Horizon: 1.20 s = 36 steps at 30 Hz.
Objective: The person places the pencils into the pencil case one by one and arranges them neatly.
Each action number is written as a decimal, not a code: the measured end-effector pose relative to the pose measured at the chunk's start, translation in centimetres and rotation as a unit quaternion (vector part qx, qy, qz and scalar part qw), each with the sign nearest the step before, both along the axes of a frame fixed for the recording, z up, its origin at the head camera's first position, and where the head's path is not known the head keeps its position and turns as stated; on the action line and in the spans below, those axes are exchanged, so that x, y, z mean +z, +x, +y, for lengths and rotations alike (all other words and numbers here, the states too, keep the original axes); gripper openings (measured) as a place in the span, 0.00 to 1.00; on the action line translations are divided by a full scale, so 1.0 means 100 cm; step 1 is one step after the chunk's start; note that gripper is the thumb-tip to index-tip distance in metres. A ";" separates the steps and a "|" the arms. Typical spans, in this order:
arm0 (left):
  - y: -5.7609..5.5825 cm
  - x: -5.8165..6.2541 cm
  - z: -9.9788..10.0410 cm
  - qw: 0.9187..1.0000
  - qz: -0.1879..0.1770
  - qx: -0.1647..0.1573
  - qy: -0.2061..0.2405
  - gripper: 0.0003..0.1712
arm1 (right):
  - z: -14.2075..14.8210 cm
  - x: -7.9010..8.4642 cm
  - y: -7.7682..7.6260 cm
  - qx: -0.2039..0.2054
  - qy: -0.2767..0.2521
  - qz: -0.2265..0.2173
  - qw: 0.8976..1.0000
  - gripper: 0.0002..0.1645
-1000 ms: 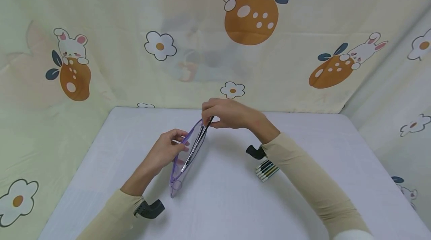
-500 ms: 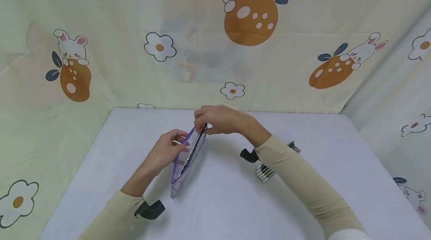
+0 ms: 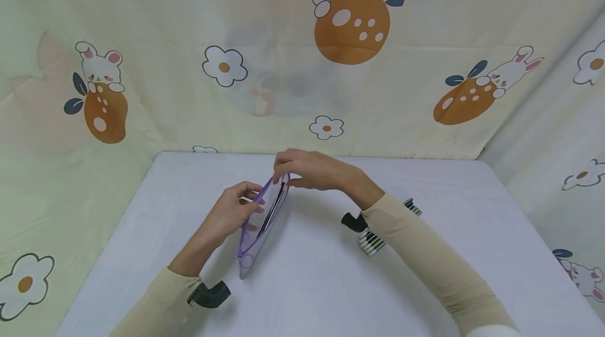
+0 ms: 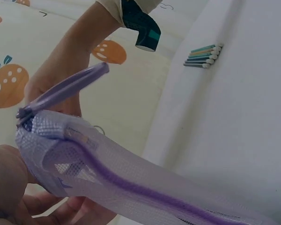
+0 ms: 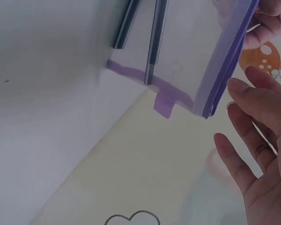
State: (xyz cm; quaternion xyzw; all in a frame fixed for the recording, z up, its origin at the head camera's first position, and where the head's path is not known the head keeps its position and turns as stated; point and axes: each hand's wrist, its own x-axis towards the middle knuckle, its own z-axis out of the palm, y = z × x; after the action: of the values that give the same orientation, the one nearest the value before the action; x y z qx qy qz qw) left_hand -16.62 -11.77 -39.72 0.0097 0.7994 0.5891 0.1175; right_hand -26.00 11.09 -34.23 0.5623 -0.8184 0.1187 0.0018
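My left hand (image 3: 233, 208) grips a clear mesh zip pouch (image 3: 250, 253) by its purple zipped edge, fingers behind it. The pouch stands tilted on its side, its mouth parted. Inside lie a few dark pens (image 3: 271, 213), also seen through the clear side as slim pens (image 5: 157, 37) in the right wrist view. My right hand (image 3: 316, 169) hovers at the far end of the pouch mouth. In the right wrist view, its fingers (image 5: 243, 168) are spread and loosely bent beside the purple zip, holding nothing. A purple zip pull (image 4: 70, 89) sticks up in the left wrist view.
Several pencils (image 3: 372, 242) with white ends lie side by side on the white table (image 3: 312, 284), partly hidden under the right forearm. A cream curtain (image 3: 283, 90) printed with rabbits and flowers hangs behind the table's far edge.
The right hand came down and toward the pouch with the dark pens, which slid into it; its fingers have now let go. The left hand has stayed in place, holding the pouch.
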 end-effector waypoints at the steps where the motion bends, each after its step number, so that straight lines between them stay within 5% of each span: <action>1: 0.000 0.000 0.000 1.000 0.000 0.000 0.000 0.21 | 0.003 0.000 0.000 -0.002 -0.005 -0.001 1.000 0.15; 16: 0.001 -0.002 -0.003 1.000 0.010 -0.005 0.013 0.21 | 0.077 -0.008 0.002 -0.092 0.000 -0.120 0.989 0.18; 24: 0.000 -0.003 -0.004 1.000 0.006 -0.007 0.017 0.21 | 0.121 -0.026 0.007 -0.149 0.042 -0.177 0.972 0.22; 36: 0.000 -0.002 -0.003 1.000 0.004 -0.003 0.011 0.21 | 0.185 -0.059 0.006 -0.205 0.019 -0.260 0.944 0.19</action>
State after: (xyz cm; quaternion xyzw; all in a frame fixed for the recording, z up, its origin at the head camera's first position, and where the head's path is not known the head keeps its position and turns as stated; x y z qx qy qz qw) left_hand -16.65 -12.05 -39.92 0.0159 0.7934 0.5973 0.1158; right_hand -25.38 29.57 -40.14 0.3324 -0.8900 0.2418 -0.1977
